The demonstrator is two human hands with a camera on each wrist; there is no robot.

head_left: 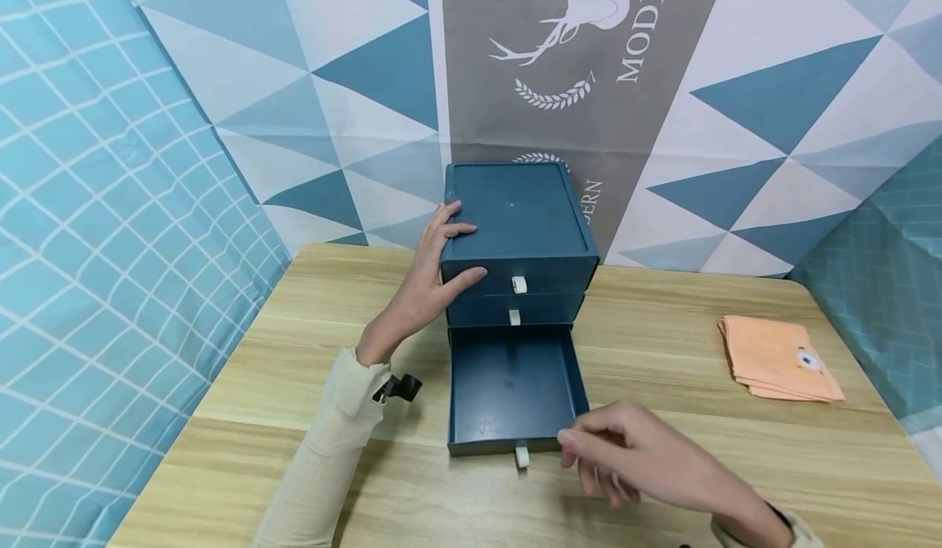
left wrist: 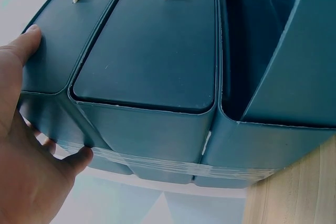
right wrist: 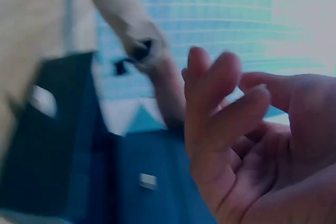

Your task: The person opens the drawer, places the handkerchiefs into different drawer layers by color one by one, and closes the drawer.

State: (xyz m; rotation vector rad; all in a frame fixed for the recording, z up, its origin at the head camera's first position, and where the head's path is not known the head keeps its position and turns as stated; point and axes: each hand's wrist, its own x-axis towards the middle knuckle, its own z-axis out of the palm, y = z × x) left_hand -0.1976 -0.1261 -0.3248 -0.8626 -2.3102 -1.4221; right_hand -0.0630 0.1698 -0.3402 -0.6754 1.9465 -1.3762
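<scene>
A dark blue drawer unit point(head_left: 518, 213) of three stacked drawers stands at the back of the table. Its bottom drawer point(head_left: 511, 384) is pulled out, with nothing visible inside, and has a white loop tab point(head_left: 522, 456) on its front. My left hand point(head_left: 423, 286) rests against the unit's upper left side, fingers on the top and thumb at the front edge; the left wrist view shows the thumb point(left wrist: 29, 45) on the top drawer's face. Near the open drawer's front right corner hovers my right hand point(head_left: 636, 454), fingers loosely bent and holding nothing. The right wrist view is blurred.
A folded orange cloth point(head_left: 773, 360) with a round white mark lies on the wooden table point(head_left: 662, 319) at the right. Behind the unit hangs a patterned sheet point(head_left: 368, 57). Blue grid-patterned fabric point(head_left: 110, 245) borders the table's left side.
</scene>
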